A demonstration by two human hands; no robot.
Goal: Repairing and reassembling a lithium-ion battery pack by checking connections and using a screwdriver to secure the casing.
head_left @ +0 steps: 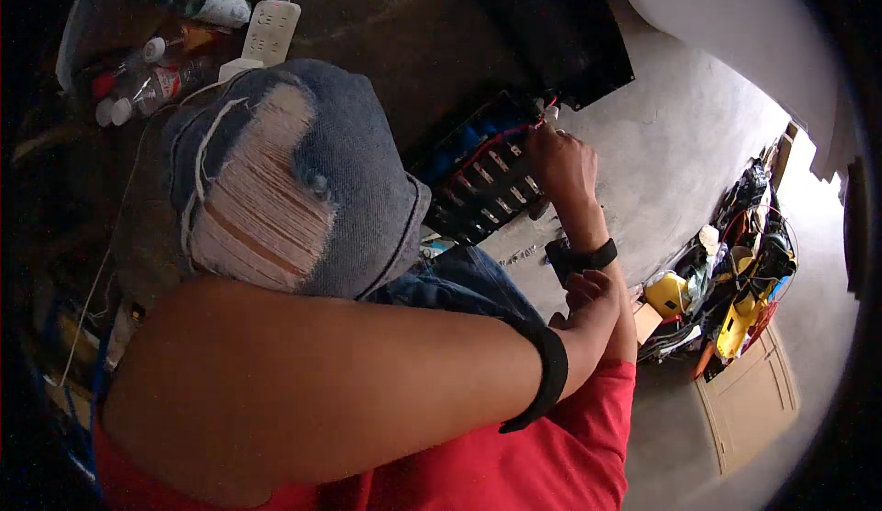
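Here's the right hand (562,166), up at the far corner of a black pack (476,200), fingers folded in close beside a red wire (487,145); the fingertips are partly hidden, so I can't tell what, if anything, they grip. The left hand (588,292) lies by the right forearm, fingers loosely curled, and whether it holds something I can't tell. The pack sits tilted just beyond the ripped denim knee (363,166), near a black panel (556,28), with grey floor (671,143) to the right; what bears its weight is hidden. Rows of metal strips (497,161) dot its face, blue showing along one side. I'd call it dense, stiff and fairly heavy, its smooth casing perhaps a little slick. The wire looks light and bendy, its end probably the fragile spot. Best hold, I'd say: both outer black edges, fingers clear of those bare strips, no tugging on the wire.
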